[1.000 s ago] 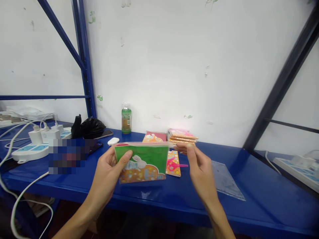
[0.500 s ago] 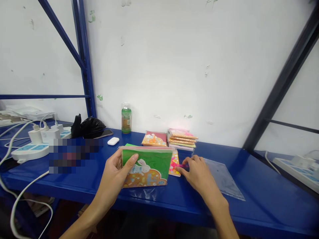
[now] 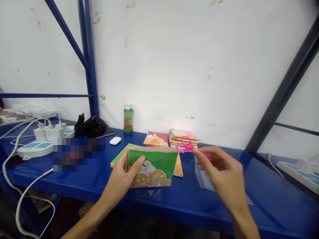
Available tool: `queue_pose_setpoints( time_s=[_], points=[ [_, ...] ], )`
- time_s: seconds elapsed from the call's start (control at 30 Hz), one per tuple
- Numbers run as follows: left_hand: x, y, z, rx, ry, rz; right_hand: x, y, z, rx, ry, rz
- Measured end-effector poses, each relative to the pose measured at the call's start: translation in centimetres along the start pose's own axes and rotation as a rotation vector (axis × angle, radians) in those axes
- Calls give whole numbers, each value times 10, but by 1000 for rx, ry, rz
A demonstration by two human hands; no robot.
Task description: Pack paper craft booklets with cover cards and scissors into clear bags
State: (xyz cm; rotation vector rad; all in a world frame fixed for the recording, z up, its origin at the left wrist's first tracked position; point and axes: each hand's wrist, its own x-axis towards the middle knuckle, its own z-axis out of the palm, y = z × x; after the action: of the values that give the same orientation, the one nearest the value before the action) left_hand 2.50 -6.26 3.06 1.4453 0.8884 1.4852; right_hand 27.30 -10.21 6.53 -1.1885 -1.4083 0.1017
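My left hand [image 3: 129,172] is closed on a clear plastic bag [image 3: 159,166], thumb in front. Inside it are green sheets and an orange card with a white rabbit. To its right, my right hand [image 3: 219,169] pinches a pair of small pink scissors [image 3: 186,144], handle loops pointing left; the blade end is hidden by the fingers. Behind the held bag lie green-topped papers [image 3: 122,154] and an orange patterned booklet [image 3: 178,167], both partly covered. A flat clear plastic bag [image 3: 204,177] lies under my right hand.
At the back stand a red packet with orange scissors [image 3: 156,138], a stack of packets [image 3: 183,134] and a green-labelled bottle [image 3: 128,119]. To the left are a white earbud case [image 3: 115,140], a phone [image 3: 101,133], a black bag [image 3: 92,126] and a power strip [image 3: 37,149] with cables.
My right hand has lifted the pink scissors off the orange booklet and moved right and up with them. My left hand still holds the bag; the view has shifted slightly.
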Motion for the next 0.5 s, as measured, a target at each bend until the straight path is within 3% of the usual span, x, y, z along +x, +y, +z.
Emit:
queue_pose_setpoints(
  time_s=[0.17, 0.33, 0.5],
  points=[
    [-2, -2, 4, 5, 15, -1, -11, -23, 2, 52, -129, -112],
    [-8, 0, 7, 18, -31, -20, -12, -20, 18, -58, -180, -244],
    [-13, 3, 14, 27, -37, -37, -12, -17, 22, -46, -169, -233]
  ],
)
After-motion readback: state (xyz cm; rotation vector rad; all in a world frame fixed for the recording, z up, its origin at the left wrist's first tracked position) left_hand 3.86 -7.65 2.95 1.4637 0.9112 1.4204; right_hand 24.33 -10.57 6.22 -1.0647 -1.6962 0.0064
